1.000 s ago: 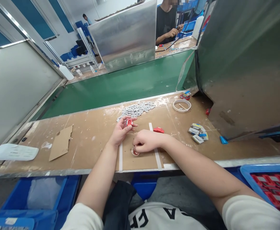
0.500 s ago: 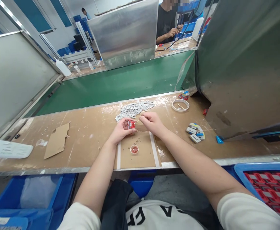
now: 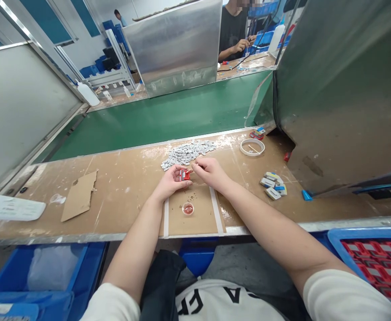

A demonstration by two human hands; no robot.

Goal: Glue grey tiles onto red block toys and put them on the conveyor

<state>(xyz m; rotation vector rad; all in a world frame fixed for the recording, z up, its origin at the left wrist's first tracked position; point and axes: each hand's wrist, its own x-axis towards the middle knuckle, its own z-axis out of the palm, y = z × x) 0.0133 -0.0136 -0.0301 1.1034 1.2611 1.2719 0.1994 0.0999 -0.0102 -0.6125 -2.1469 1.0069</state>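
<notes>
My left hand (image 3: pixel 169 182) is closed around a small red plastic part (image 3: pixel 184 174) with a grey face, held above the bench. Pinched in my right hand (image 3: pixel 212 171) is a thin wooden stick (image 3: pixel 189 171), its tip at the red part's right side. Below both hands, a small clear cup (image 3: pixel 188 208) of reddish liquid stands on a cardboard sheet (image 3: pixel 195 225) edged with white tape. Just beyond my fingers lies a heap of small grey-white pieces (image 3: pixel 185 154).
To the right are a white ring (image 3: pixel 252 147) and several small grey-yellow blocks (image 3: pixel 273 185). A torn cardboard piece (image 3: pixel 79 196) and a white bottle (image 3: pixel 13 208) lie left. A blue crate (image 3: pixel 336 236) of red parts stands lower right. Across the green belt (image 3: pixel 169 111) a person works.
My right hand has shifted slightly left, bringing the stick's tip closer in against the red part. My left hand keeps its hold, almost still.
</notes>
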